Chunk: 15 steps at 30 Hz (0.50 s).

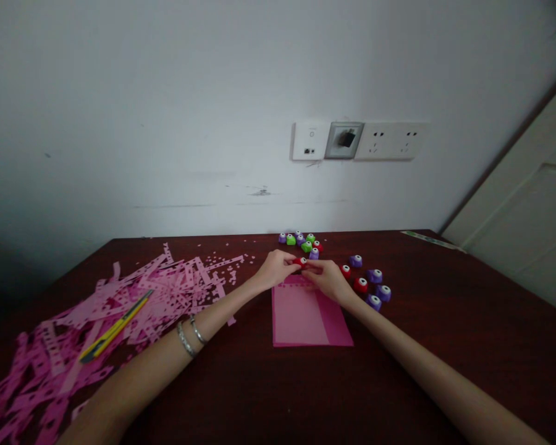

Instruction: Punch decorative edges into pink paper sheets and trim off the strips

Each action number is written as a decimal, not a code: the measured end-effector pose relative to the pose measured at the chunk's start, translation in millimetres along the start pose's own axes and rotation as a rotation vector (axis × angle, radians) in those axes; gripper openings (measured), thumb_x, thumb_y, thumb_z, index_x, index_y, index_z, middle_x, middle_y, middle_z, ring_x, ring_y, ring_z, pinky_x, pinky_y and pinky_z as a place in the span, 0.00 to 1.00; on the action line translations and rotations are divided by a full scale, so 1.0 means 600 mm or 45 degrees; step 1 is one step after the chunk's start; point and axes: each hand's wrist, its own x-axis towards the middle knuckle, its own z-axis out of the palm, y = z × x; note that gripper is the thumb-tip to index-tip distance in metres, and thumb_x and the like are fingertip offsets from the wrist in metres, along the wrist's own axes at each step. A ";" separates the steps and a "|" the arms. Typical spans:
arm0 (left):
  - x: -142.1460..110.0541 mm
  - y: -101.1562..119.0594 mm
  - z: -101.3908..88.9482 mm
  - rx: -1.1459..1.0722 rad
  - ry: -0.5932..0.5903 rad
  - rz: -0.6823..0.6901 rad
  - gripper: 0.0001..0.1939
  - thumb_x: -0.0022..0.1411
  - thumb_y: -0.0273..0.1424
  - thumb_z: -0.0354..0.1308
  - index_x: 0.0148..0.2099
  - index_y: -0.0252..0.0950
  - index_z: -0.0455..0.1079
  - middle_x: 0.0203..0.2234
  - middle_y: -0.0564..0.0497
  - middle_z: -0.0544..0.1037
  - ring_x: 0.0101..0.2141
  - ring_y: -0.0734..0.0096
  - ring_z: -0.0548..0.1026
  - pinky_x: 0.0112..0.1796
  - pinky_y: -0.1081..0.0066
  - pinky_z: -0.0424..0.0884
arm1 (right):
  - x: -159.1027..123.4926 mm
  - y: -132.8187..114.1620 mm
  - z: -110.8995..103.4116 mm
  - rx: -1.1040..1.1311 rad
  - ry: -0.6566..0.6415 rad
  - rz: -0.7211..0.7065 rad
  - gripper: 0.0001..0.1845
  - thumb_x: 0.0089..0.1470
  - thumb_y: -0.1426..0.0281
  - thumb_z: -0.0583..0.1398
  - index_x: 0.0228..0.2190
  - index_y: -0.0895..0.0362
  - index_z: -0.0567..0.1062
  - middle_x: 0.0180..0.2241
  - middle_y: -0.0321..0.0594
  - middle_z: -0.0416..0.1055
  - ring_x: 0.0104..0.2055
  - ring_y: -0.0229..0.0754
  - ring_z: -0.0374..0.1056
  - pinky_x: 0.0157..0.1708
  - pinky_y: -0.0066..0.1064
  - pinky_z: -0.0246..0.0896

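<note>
Paper (301, 318) in light and deep pink lies flat and roughly rectangular on the dark reddish wooden table (241, 389), the lighter layer leaving a deeper band at right and a row of small marks along the top. At that top edge, the bare left hand (278, 269) and bare right hand (327, 278) grasp a small red plastic punch (300, 262) with a white, dark-centred top between their fingertips.

Faint lettering on the white plastic wall plate (310, 141) and markings on the pale green-and-white strip (433, 240) are too small to read.

Dark wood separates the paper from the tangled pink paper scraps (185, 287) at left, where a yellow utility knife (115, 327) rests. Purple and red plastic punches (360, 285) sit just beyond the right forearm; purple, green and red plastic punches (307, 246) cluster behind the hands, near the wall.
</note>
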 end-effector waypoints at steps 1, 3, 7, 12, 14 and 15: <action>0.000 -0.002 0.002 0.012 0.000 0.006 0.13 0.56 0.33 0.52 0.32 0.31 0.74 0.17 0.55 0.68 0.20 0.78 0.61 0.22 0.76 0.54 | 0.001 0.004 0.000 0.027 0.001 0.015 0.14 0.47 0.69 0.57 0.38 0.58 0.75 0.27 0.37 0.75 0.25 0.40 0.70 0.22 0.29 0.67; 0.001 -0.008 0.004 0.044 -0.014 0.013 0.15 0.58 0.32 0.49 0.30 0.31 0.74 0.16 0.54 0.67 0.20 0.78 0.61 0.23 0.76 0.54 | 0.003 0.010 0.000 0.027 0.023 0.014 0.14 0.47 0.69 0.58 0.38 0.58 0.75 0.28 0.38 0.76 0.27 0.41 0.71 0.23 0.29 0.67; 0.003 -0.016 0.006 0.115 -0.056 -0.024 0.14 0.56 0.30 0.49 0.26 0.31 0.73 0.14 0.56 0.63 0.19 0.78 0.59 0.22 0.76 0.52 | 0.003 0.009 -0.002 -0.155 0.076 -0.062 0.12 0.46 0.69 0.60 0.35 0.60 0.76 0.26 0.40 0.76 0.26 0.41 0.70 0.25 0.29 0.65; 0.003 -0.022 -0.001 0.219 -0.117 -0.022 0.13 0.54 0.29 0.50 0.26 0.31 0.74 0.14 0.57 0.63 0.19 0.79 0.58 0.22 0.76 0.51 | -0.003 0.000 -0.001 -0.375 0.178 -0.228 0.12 0.47 0.69 0.60 0.35 0.59 0.77 0.29 0.41 0.76 0.30 0.41 0.71 0.31 0.30 0.64; 0.003 -0.022 -0.006 0.253 -0.130 -0.019 0.12 0.54 0.29 0.51 0.28 0.32 0.75 0.15 0.56 0.66 0.20 0.78 0.60 0.23 0.76 0.53 | -0.004 -0.001 -0.002 -0.435 0.169 -0.293 0.11 0.47 0.69 0.60 0.35 0.58 0.77 0.32 0.42 0.76 0.32 0.42 0.70 0.34 0.31 0.64; 0.003 -0.022 -0.008 0.262 -0.133 -0.015 0.11 0.53 0.28 0.51 0.29 0.33 0.76 0.16 0.56 0.68 0.21 0.78 0.62 0.23 0.76 0.55 | -0.003 -0.001 -0.004 -0.453 0.158 -0.312 0.11 0.47 0.69 0.60 0.35 0.58 0.77 0.33 0.43 0.75 0.33 0.42 0.70 0.35 0.31 0.64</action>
